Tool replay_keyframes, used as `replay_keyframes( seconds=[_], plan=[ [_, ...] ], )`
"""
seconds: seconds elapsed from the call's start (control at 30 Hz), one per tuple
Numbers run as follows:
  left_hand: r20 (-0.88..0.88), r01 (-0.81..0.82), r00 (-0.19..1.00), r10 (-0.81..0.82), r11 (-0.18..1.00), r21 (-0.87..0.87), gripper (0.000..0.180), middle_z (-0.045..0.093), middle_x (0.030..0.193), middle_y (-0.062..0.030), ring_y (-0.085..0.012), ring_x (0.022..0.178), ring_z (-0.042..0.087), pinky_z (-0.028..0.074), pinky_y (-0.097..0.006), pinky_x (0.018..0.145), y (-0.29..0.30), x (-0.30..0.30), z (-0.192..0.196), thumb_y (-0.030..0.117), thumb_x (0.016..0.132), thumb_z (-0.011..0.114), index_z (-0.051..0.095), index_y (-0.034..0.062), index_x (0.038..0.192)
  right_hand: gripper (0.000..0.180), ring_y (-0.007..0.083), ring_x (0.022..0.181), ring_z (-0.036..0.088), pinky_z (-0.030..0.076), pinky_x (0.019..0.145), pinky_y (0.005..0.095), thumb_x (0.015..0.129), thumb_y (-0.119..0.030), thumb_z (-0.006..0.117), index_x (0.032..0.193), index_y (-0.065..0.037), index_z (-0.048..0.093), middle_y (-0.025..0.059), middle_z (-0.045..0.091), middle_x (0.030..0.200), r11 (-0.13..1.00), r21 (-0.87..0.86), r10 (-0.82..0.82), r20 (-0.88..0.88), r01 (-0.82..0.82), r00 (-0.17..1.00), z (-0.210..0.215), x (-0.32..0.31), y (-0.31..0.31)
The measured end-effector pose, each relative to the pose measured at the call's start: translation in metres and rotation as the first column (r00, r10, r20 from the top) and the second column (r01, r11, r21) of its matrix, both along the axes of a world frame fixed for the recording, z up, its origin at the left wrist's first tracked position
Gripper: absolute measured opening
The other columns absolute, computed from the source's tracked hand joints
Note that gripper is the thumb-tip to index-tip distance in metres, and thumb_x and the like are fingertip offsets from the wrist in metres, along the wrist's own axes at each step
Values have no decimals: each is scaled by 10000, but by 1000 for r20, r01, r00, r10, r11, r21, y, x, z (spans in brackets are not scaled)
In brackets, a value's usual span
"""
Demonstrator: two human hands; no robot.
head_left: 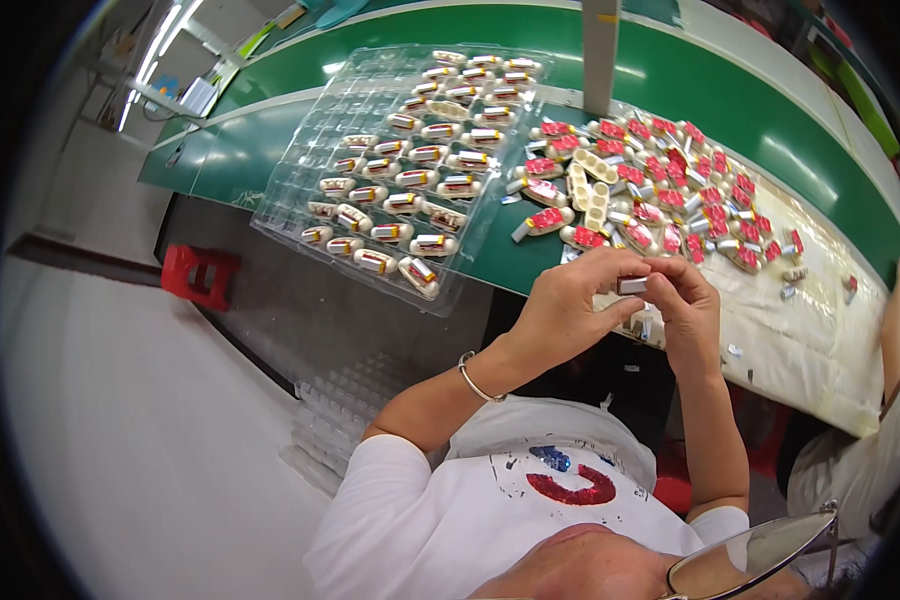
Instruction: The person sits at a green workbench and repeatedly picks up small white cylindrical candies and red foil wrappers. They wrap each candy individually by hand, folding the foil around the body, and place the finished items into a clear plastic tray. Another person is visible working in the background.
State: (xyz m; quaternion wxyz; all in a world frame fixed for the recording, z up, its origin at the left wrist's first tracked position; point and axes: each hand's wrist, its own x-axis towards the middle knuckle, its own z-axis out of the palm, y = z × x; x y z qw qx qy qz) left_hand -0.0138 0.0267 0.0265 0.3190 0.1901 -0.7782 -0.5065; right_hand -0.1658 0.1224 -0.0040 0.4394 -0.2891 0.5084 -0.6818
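My left hand (pixel 575 300) and my right hand (pixel 692 305) meet over the near edge of the table. Between their fingertips they pinch a small silver and dark-red block (pixel 632 286); the fingers cover much of it, and its exact kind is unclear. Just beyond my hands lies a heap of cream, rounded pieces with red labels and silver ends (pixel 545 220). Among them, a few cream pieces with round hollows (pixel 596 205) show no label. To the left, a clear plastic tray (pixel 305 150) holds rows of similar cream pieces (pixel 374 261) with silver, yellow-edged blocks set on them.
The green table (pixel 215 165) runs across, with a pale covered work area (pixel 820 330) at right. A white post (pixel 600 60) rises behind the heap. Another person's arm (pixel 895 330) rests at far right. A red stool (pixel 200 276) and stacked clear trays (pixel 335 420) stand below.
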Motion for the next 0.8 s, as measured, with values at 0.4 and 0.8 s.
replay_keyframes(
  seconds=[0.4, 0.8],
  plan=[
    [10, -641, 728, 685, 686, -344, 257, 644, 926, -54, -131, 826, 600, 479, -263, 732, -220, 109, -14, 128, 809, 734, 696, 48, 1050, 169, 91, 829, 606, 502, 761, 235, 937, -78, 600, 1055, 15, 677, 39, 610, 1030, 997, 75, 9, -345, 18, 938, 12, -34, 10],
    [301, -202, 655, 693, 545, -814, 209, 635, 1002, -113, -312, 938, 617, 479, -418, 824, -376, 157, -46, 73, 843, 600, 668, 83, 1040, 158, 91, 784, 594, 489, 735, 238, 929, -107, 622, 1007, 8, 698, 29, 661, 920, 937, 92, -271, -418, 338, 867, 19, -76, 29]
  ],
)
